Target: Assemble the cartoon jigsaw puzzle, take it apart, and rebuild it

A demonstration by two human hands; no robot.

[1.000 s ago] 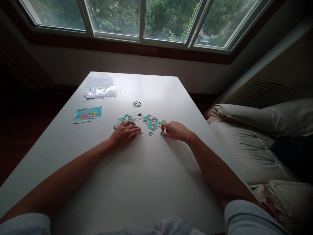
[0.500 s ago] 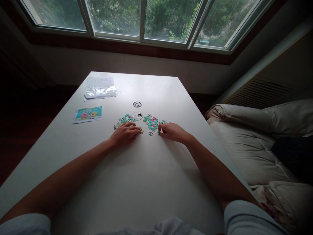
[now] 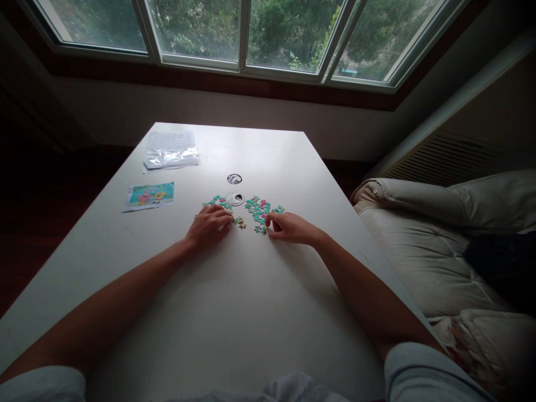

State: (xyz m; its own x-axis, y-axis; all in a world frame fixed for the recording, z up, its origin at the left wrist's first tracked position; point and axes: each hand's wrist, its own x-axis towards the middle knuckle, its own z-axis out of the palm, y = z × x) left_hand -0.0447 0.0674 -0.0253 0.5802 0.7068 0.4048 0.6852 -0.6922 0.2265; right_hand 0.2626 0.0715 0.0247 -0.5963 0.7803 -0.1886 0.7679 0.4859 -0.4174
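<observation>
Clock below is centred on the round disc w/ a dark spot (image 3: 234, 198), seen in my head cam.

My L hand (image 3: 210, 226) is at 7 o'clock, palm down, fingers loosely bent & partly spread, low over the white table (image 3: 234, 312). Its fingertips are just beside the small yellow-ish cluster (image 3: 240, 223) at 6 o'clock; can't tell if there's a pc under them. The L pile (image 3: 218, 202) of green-ish jigsaw pcs is at 9 o'clock, partly hidden by that hand.

My R hand (image 3: 268, 225) is at 4 o'clock, thumb & index drawn close together at the lower edge of the R pile (image 3: 259, 210). That pile, green w/ some pink pcs, sits at 3 to 4 o'clock. Too small to tell if the fingertips have hold of a pc or only touch one.

Second round item (image 3: 234, 178) is at 12 o'clock, apart from the disc. Colour pic sheet (image 3: 151, 194) is at 9 o'clock, well apart; clear plastic bag (image 3: 172, 156) w/ papers at 10. Window (image 3: 201, 30) at 12, beyond the table; padded seat (image 3: 419, 251) at 4.
</observation>
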